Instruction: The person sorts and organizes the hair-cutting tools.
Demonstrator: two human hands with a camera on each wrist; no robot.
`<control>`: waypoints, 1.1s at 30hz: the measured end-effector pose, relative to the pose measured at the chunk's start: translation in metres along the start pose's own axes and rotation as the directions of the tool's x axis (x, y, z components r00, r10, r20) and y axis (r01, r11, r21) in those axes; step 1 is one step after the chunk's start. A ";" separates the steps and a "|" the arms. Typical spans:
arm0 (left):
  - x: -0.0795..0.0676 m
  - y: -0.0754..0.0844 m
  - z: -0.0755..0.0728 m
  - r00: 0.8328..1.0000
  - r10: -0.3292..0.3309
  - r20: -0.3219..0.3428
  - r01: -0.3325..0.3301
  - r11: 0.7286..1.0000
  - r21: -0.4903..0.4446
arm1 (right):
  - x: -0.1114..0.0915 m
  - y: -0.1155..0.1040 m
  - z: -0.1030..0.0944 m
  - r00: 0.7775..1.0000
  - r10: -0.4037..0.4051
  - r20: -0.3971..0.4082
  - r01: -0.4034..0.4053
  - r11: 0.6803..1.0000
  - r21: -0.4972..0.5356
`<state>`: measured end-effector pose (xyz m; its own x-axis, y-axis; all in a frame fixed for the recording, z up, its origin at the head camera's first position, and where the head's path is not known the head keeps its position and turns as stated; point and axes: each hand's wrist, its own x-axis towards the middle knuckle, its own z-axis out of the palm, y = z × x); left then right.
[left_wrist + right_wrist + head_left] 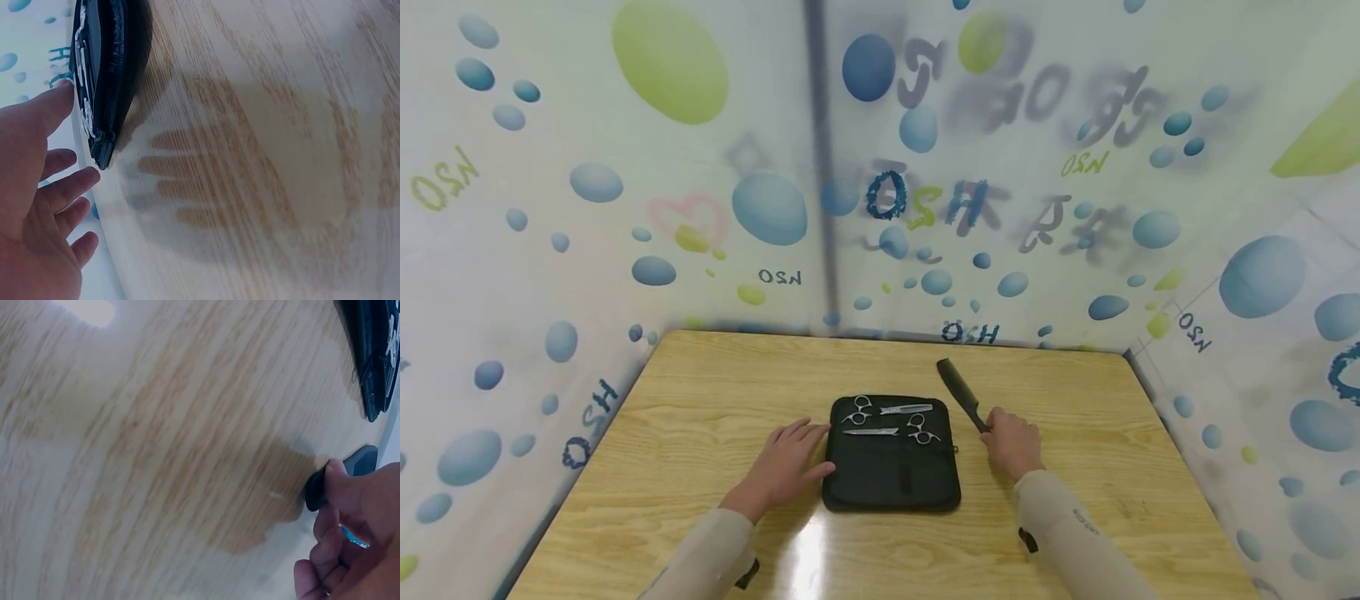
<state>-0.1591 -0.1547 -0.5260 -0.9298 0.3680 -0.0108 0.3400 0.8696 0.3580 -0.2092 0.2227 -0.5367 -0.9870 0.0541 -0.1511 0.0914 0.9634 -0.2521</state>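
Head view: left hand (786,467), fingers spread, at left edge of black case (867,479); upper half holds two pairs of scissors (913,409). Right hand (1013,443) grips black comb (958,386) by handle, right of case, over wooden table (1075,400).

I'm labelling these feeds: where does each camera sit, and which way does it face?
Head: worn on the head, facing forward and down at the table, case and comb; left hand, right hand and both sleeves show.
Left wrist: on that wrist, facing the case's edge; only the left hand shows.
Right wrist: on that wrist, facing the gripped comb; only the right hand shows.
Head and right wrist share case, comb, table and right hand.
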 end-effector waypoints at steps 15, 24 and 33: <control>-0.001 0.001 -0.002 1.000 0.005 -0.018 -0.005 1.000 -0.014 | -0.001 0.007 -0.005 0.999 -0.033 -0.026 0.034 0.999 0.030; 0.002 0.002 -0.005 0.989 0.074 -0.126 -0.074 0.997 0.007 | -0.004 0.009 -0.013 0.996 -0.052 -0.066 0.054 0.998 0.032; 0.008 0.008 -0.011 0.952 0.167 -0.257 -0.161 0.986 0.044 | -0.009 -0.004 -0.024 0.990 -0.098 -0.099 0.102 0.994 0.036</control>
<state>-0.1653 -0.1479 -0.5131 -0.8646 0.4105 0.2896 0.4909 0.8130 0.3132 -0.2036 0.2251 -0.5114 -0.9994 -0.0147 -0.0305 -0.0049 0.9537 -0.3007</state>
